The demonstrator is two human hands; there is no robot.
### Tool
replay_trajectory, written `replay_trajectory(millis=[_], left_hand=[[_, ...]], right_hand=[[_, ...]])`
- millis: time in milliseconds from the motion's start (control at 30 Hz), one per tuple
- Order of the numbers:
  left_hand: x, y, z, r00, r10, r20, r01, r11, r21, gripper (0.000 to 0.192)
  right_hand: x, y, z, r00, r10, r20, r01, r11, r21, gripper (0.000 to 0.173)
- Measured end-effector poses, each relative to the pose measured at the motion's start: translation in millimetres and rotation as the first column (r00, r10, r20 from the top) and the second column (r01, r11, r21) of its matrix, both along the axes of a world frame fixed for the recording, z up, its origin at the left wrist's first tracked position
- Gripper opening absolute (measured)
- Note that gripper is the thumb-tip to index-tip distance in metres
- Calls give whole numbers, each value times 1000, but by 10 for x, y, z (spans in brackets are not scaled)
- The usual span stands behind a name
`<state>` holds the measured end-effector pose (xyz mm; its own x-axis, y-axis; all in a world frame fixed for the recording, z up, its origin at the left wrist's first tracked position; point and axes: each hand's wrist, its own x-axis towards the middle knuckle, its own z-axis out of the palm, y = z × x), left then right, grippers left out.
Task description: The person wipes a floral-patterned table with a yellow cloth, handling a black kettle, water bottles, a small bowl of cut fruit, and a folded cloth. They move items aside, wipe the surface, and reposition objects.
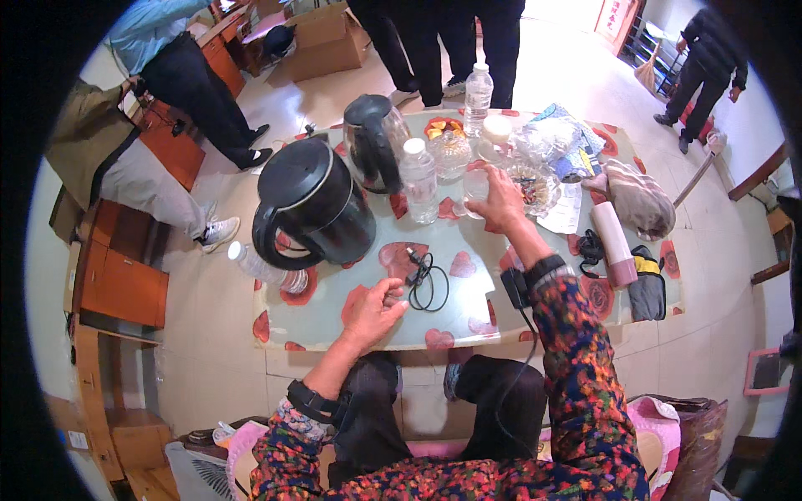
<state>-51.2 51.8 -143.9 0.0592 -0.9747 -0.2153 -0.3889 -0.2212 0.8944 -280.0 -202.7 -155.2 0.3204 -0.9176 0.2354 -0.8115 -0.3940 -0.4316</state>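
My right hand (501,200) has its thumb and fingers around a clear drinking cup (475,188) that stands on the patterned table (463,322). Just to the right of the cup is a glass dish (546,195) holding small mixed bits. On its left stands a capped clear plastic bottle (421,188). My left hand (376,308) hovers at or just above the table's near side, fingers loosely bent and holding nothing. Beside its fingertips lies a coiled black cable (430,285). A large black electric kettle (313,200) stands beyond that hand, left of the bottle.
A second kettle (373,147), a lidded glass bowl (450,156) and another bottle (478,94) stand farther back. One bottle (266,266) lies at left. Plastic packaging (554,139), a pink flask (613,244) and a grey pouch (647,288) occupy the right. Several people stand around.
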Motion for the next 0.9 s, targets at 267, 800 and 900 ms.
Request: replay_trajectory(millis=[267, 800, 900], left_hand=[[-330, -473, -417, 763, 55, 644, 54, 987, -149, 76], [53, 422, -160, 733, -158, 661, 338, 929, -153, 72], [456, 884, -56, 831, -137, 539, 282, 939, -197, 67]], right_hand=[[118, 986, 113, 979, 42, 197, -48, 999, 23, 86], [1346, 1331, 21, 943, 271, 193, -273, 962, -16, 88], [1376, 1287, -98, 946, 279, 165, -285, 958, 11, 87]])
